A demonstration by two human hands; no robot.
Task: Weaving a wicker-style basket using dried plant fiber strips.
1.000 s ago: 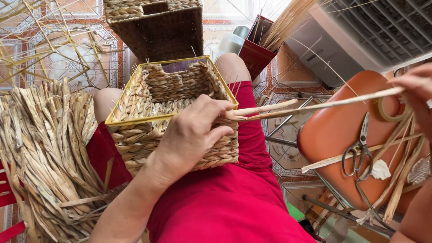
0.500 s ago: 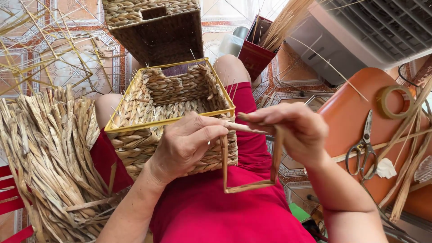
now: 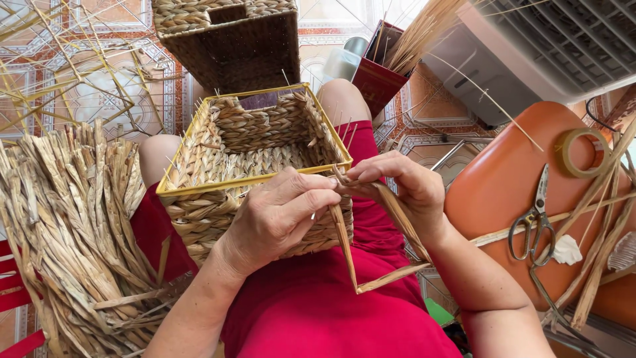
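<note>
A square woven basket [image 3: 218, 142] with a yellow wire rim rests on my lap, over red cloth. My left hand [image 3: 278, 215] presses against the basket's near right corner and pinches a flat dried straw strand [image 3: 391, 275] at the rim. My right hand [image 3: 404, 185] grips the same strand beside it. The strand hangs down from both hands and is folded into a sharp bend below them.
A large bundle of dried straw [image 3: 73, 219] lies at my left. An orange stool [image 3: 510, 179] at the right carries scissors [image 3: 533, 219], a tape roll [image 3: 583, 152] and loose strands. Another woven basket [image 3: 232, 40] and a red holder of thin sticks [image 3: 381, 73] stand ahead.
My right hand came in from the far right, bringing the long strand to the basket corner. The strand, straight before, is now folded and held by both hands at the rim.
</note>
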